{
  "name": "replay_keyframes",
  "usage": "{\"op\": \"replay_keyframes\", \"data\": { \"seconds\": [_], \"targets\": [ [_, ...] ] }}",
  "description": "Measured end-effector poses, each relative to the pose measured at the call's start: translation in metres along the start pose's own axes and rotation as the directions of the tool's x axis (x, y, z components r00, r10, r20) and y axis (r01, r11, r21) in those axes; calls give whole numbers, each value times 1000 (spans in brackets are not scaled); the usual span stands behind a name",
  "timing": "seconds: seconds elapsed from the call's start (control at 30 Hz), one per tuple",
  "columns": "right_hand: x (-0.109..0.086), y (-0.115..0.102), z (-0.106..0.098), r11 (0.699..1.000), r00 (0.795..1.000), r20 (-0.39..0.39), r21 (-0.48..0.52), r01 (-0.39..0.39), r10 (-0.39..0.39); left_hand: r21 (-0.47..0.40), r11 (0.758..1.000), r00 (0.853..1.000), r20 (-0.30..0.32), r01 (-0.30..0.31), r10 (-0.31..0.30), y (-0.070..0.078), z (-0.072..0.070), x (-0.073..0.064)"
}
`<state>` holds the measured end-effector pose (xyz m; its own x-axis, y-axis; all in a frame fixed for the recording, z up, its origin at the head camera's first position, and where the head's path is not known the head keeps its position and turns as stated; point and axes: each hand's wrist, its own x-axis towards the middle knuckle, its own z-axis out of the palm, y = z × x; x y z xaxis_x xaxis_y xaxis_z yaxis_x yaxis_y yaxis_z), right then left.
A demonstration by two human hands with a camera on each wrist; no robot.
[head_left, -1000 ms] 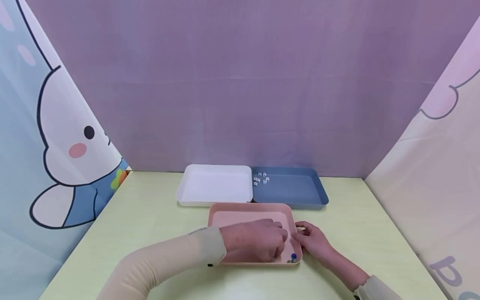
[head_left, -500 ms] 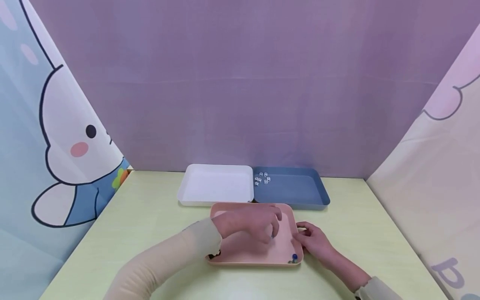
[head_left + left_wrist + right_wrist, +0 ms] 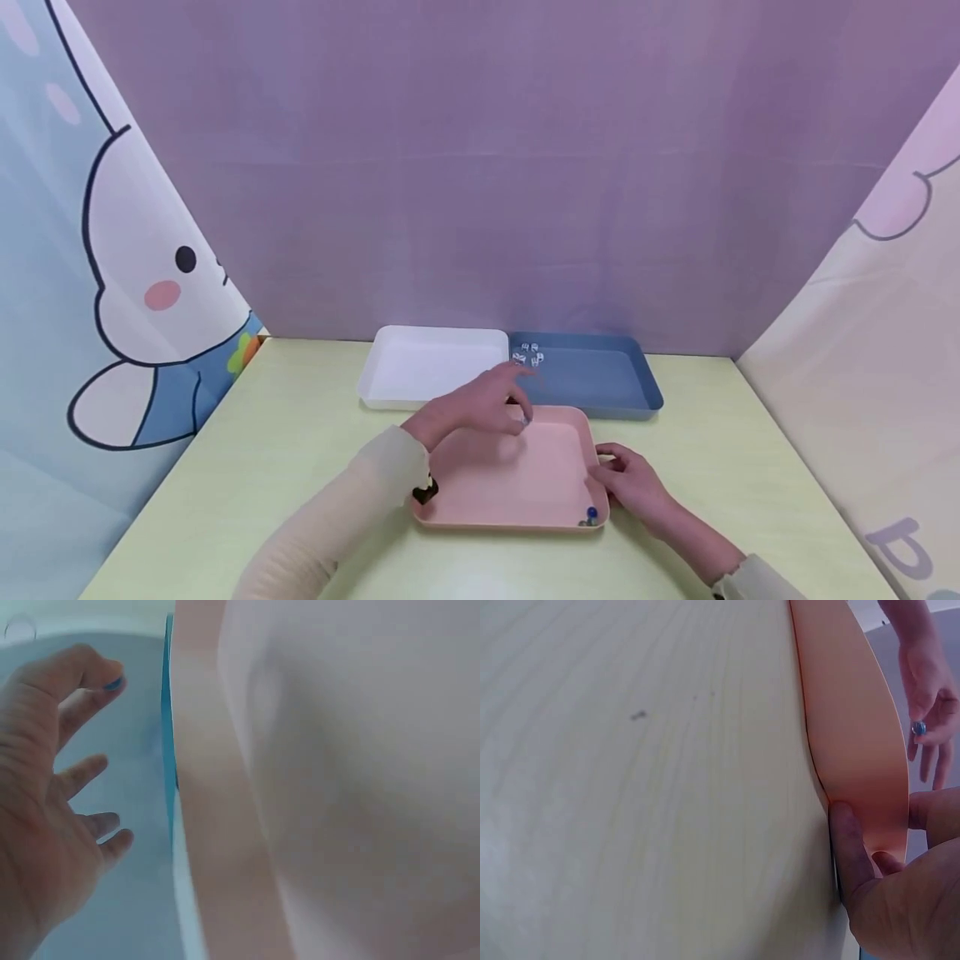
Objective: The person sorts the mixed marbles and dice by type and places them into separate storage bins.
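My left hand is over the far rim of the pink tray, pinching a small blue glass marble between thumb and index finger. Its other fingers are spread in the left wrist view, where only a bit of the marble shows. With thumb and fingers, my right hand grips the right-hand wall of the pink tray, seen close up as a curved wall in the right wrist view. In the tray's near right corner lie a dark blue marble and small greyish ones beside it.
Behind the pink tray stand a white tray at left and a blue tray at right, side by side. Several small white pieces with dark marks lie in the blue tray's left part. A purple cloth hangs behind the table.
My left hand has risen from the near right part of the pink tray to its far rim, carrying the marble away from me. The right hand keeps its grip on the tray.
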<state>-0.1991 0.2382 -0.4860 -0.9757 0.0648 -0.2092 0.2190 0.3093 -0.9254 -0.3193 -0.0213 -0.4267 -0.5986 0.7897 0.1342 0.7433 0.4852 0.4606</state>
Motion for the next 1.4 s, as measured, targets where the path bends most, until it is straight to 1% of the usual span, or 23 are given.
{"op": "replay_keyframes", "data": {
  "seconds": [0.07, 0.13, 0.17, 0.27, 0.33, 0.43, 0.53, 0.7, 0.87, 0.93, 1.07, 1.17, 1.27, 1.4],
  "targets": [
    [0, -1, 0, 1000, 1000, -1, -4, -3, 3, -98, 995, 999, -35, 35, -38, -9, 0, -1],
    [-1, -1, 0, 1000, 1000, 1, -7, -4, 4, -165, 984, 995, -63, 60, -71, -17, 1, -2],
    [-1, -1, -1, 1000, 1000, 2, -5, -5, 6, -188, 980, 993, -76, 70, -86, -21, 1, -2],
    [-1, -1, -1, 1000, 1000, 2, -4, -5, 5, -211, 972, 983, -128, 105, -134, -30, 3, -2],
    [-1, -1, -1, 1000, 1000, 4, -7, -5, 5, -242, 962, 972, -166, 126, -169, -36, 5, 0],
    [-1, -2, 0, 1000, 1000, 2, -10, -11, 11, -299, 944, 955, -210, 141, -209, -48, 9, 2],
    [-1, -2, 0, 1000, 1000, 2, -11, -15, 15, -319, 934, 940, -242, 157, -241, -58, 11, 5],
    [-1, -2, 0, 1000, 1000, -1, -15, -19, 19, -320, 922, 909, -277, 218, -311, -68, 10, 8],
    [0, -2, 0, 1000, 1000, -2, -15, -17, 17, -346, 918, 891, -327, 196, -314, -79, 11, 13],
    [0, -2, 0, 1000, 1000, -2, -11, -16, 16, -362, 912, 887, -334, 192, -319, -81, 11, 14],
    [1, -1, 0, 1000, 1000, -6, -9, -18, 18, -412, 884, 874, -318, 222, -368, -81, 12, 14],
    [1, -1, 0, 1000, 1000, -6, -14, -19, 19, -444, 864, 860, -319, 235, -398, -81, 13, 15],
    [1, 0, 0, 1000, 1000, -6, -16, -23, 23, -462, 852, 846, -328, 244, -420, -83, 14, 17],
    [2, 0, 0, 1000, 1000, -6, -9, -23, 23, -472, 843, 839, -325, 256, -436, -85, 16, 18]
  ]
}}
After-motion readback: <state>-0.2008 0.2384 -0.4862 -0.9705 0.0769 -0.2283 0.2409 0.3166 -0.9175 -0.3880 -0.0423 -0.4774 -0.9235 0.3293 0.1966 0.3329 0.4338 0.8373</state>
